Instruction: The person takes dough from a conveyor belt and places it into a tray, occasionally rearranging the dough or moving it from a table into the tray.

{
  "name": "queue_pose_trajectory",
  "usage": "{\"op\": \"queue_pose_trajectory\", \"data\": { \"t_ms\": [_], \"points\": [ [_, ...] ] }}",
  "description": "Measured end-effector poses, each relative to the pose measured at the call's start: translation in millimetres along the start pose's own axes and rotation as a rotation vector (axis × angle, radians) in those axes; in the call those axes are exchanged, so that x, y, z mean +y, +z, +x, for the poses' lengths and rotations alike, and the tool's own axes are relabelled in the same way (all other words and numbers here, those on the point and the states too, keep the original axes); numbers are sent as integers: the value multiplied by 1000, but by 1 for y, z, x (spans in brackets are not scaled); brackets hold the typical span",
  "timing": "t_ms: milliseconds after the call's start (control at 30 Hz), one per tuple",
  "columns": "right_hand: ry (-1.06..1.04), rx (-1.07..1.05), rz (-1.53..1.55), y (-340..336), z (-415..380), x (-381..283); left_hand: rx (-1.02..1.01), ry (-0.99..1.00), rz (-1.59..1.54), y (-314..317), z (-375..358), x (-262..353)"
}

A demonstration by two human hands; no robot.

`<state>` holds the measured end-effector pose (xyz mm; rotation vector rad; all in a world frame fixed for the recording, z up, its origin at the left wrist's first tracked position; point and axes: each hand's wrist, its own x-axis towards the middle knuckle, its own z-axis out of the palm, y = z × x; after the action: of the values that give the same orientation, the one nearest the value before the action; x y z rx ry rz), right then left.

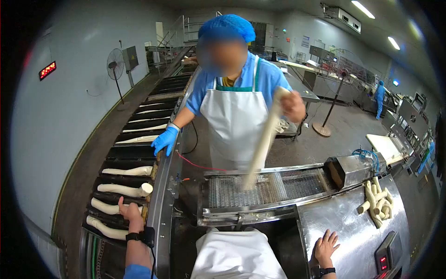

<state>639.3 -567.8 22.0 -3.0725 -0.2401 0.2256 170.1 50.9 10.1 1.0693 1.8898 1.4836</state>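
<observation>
My left hand [131, 213] rests at the right end of a long dough roll [105, 206] in a dark baking tray on the left conveyor. One finger is stretched out, and the hand is not wrapped round the dough. Other dough rolls, one [111, 231] nearer me and one [121, 189] farther off, lie in neighbouring trough-shaped trays. My right hand [326, 249] lies flat with fingers spread on a steel surface [339, 218], holding nothing. A heap of twisted dough pieces [378, 203] sits beyond it on the same steel.
Across the mesh belt [241, 190] stands a person in a white apron [234, 121]. Their bare hand holds up a long dough strip [265, 139]; their blue-gloved hand [165, 140] is at the tray conveyor's edge. A red-digit display [383, 262] is at lower right.
</observation>
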Motion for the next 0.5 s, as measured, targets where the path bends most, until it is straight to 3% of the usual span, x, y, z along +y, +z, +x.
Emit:
{"op": "queue_pose_trajectory", "data": {
  "t_ms": [33,67,167,200,233,300,367,433,500],
  "points": [
    [7,-1,-1,-3,-1,1,31,116,315,-8,-9,6],
    [-2,0,-4,-5,-1,-1,-45,103,510,-12,-12,16],
    [-9,5,-7,-2,0,-2,-26,55,469,-18,-48,64],
    [-4,11,-9,-1,0,-2,-41,278,638,-19,-43,59],
    [-5,16,-12,0,2,-3,-35,275,642,-12,-40,55],
    [9,4,-33,0,7,-7,-65,436,242,-5,-36,65],
    [-5,8,-54,8,12,-5,-42,128,-46,18,-20,49],
    [-9,6,-77,11,16,-5,-22,-131,-122,19,-9,40],
    [-8,16,-127,15,18,-4,-634,185,-496,-17,-2,-1]
  ]
}}
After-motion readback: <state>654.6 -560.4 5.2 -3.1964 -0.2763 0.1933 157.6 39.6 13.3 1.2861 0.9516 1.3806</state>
